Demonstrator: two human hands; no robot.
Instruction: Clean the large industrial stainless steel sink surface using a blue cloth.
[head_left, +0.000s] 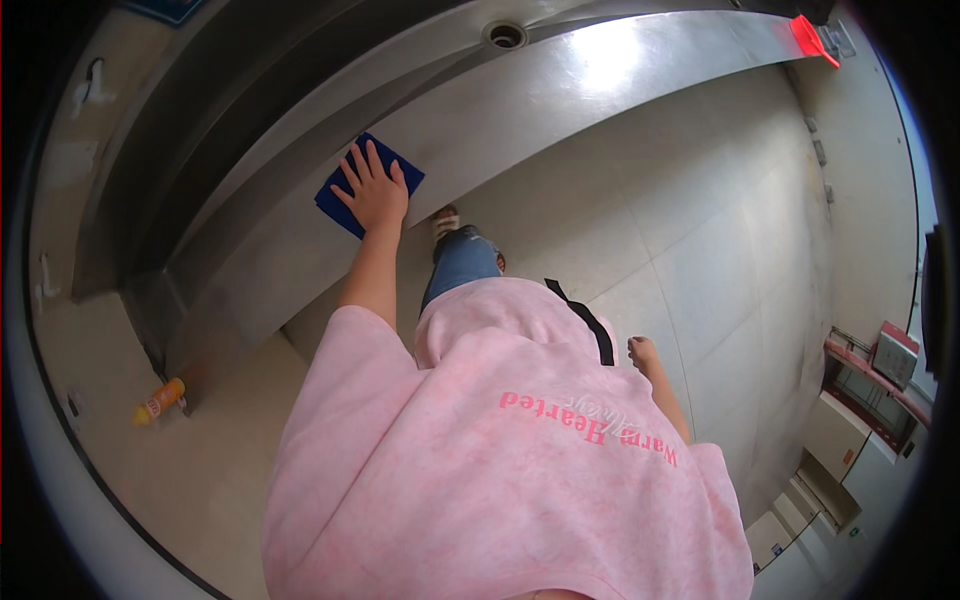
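Note:
My left hand (375, 191) lies flat with spread fingers on a folded dark blue cloth (411, 171). The cloth rests against the broad front band of a stainless steel trough (517, 124), whose inner basin runs behind it. A round drain (505, 35) shows in the trough farther along to the right. Down at my right side hangs my right hand (640, 352), small in view, its fingers curled in and nothing seen in them. A black strap (592, 322) lies against my pink shirt near it.
An orange and yellow bottle (159, 402) bearing writing is at the left, by the trough's end. A bright red object (810, 41) sits at the trough's far right end. Large pale tiles (675, 225) cover the floor. Wall pipes (94, 82) are at the left.

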